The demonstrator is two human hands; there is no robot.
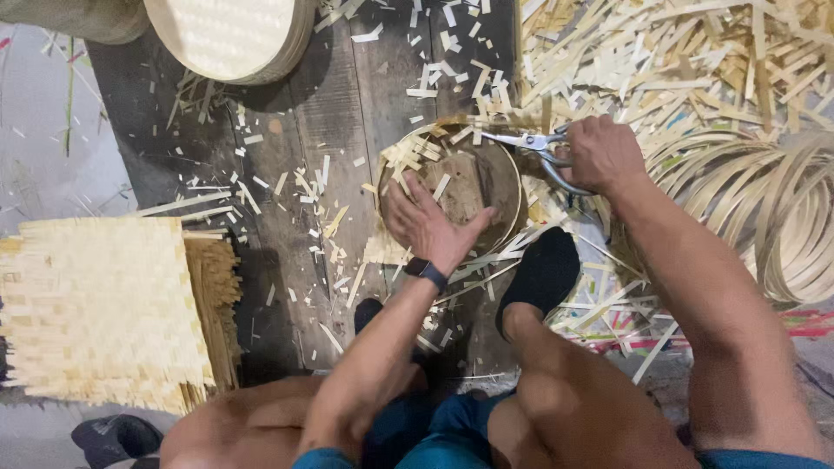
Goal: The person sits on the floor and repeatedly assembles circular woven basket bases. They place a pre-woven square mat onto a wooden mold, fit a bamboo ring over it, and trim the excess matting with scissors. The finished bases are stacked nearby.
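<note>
Two hands share one small job over a round woven bamboo piece (pixel 465 187) lying on a dark plank floor (pixel 330 113), just beyond the person's black-socked foot (pixel 540 269). The left hand (pixel 426 221), a dark watch (pixel 426 271) at its wrist, lies flat with fingers spread on the near-left part of the round, pressing it down and gripping nothing. The right hand (pixel 599 156) is clenched through the loops of metal scissors (pixel 530 143) whose blades point left along the round's far rim, where loose strip ends (pixel 413 156) stick out.

Trimming well here, I judge, means keeping the flat palm's weight steady so the round cannot spin, cutting close along the hoop without nicking it, and keeping the spread fingers clear of the blade line.

Pale offcuts litter the boards. A heap of bamboo strips (pixel 678 61) fills the far right, coiled bamboo hoops (pixel 764 208) sit at right, a square woven mat (pixel 100 308) lies at left, and finished round pieces (pixel 230 35) are stacked far left.
</note>
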